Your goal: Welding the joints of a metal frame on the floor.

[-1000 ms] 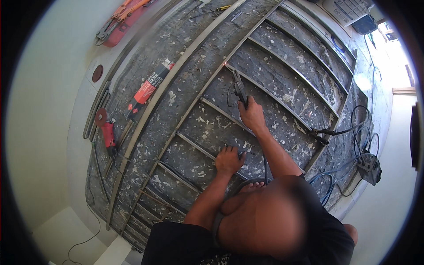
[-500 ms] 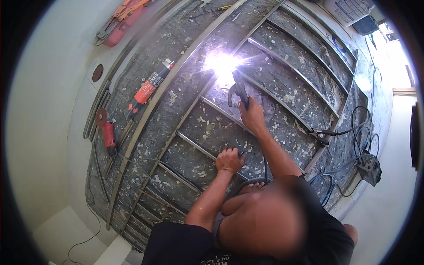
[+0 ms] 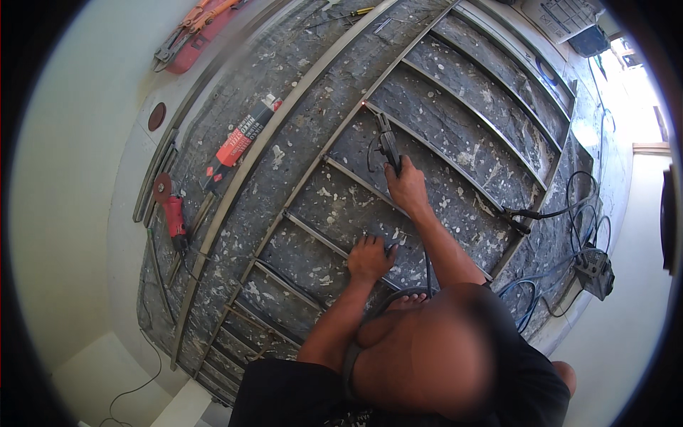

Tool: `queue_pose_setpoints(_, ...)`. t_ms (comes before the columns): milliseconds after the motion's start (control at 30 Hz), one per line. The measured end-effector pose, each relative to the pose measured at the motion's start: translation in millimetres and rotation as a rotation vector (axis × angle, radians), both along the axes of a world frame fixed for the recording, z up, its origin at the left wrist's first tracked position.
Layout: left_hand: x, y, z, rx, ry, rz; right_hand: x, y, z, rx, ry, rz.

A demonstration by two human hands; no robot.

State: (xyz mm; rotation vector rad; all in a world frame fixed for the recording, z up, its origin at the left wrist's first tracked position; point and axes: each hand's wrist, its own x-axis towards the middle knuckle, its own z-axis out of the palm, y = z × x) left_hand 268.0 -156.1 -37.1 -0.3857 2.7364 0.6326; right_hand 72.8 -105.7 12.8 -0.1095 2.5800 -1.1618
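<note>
My right hand (image 3: 407, 183) is closed around the handle of a black welding electrode holder (image 3: 386, 139). Its far end reaches toward a joint in a metal frame (image 3: 343, 129), where a small spot glows red. From that joint a crossbar (image 3: 441, 162) slants down to the right. Lower and to the left, my left hand (image 3: 368, 257) is curled over another crossbar (image 3: 313, 231), its thumb apart from the fingers. The undersides of its fingers are hidden.
A red angle grinder (image 3: 173, 213) and an orange-and-grey pack (image 3: 242, 139) lie left. A black clamp (image 3: 517, 219) grips the frame at right, near cables and a dark box (image 3: 596, 270). Orange-handled bolt cutters (image 3: 192, 32) rest on a red case at upper left.
The bright welding arc and its glare have gone out, leaving a glowing red spot at the joint. Both hands have stayed nearly in place.
</note>
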Motion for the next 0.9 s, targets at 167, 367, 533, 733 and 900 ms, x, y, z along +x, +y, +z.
queue_pose_setpoints(167,0,0,2,0.002,0.017,0.007,0,0,0,0.004,-0.006,0.005)
queue_pose_setpoints(367,-1,0,4,-0.005,0.018,0.004,0,0,-2,-0.012,0.014,0.005)
queue_pose_setpoints(533,0,-1,4,-0.003,0.051,-0.008,0,-4,-1,-0.589,-0.635,-0.292)
queue_pose_setpoints(733,-2,0,4,-0.019,0.02,-0.019,-4,2,15,0.163,0.07,0.08)
queue_pose_setpoints(900,-2,0,6,-0.024,0.001,-0.017,-9,10,23,-0.224,-0.288,-0.083)
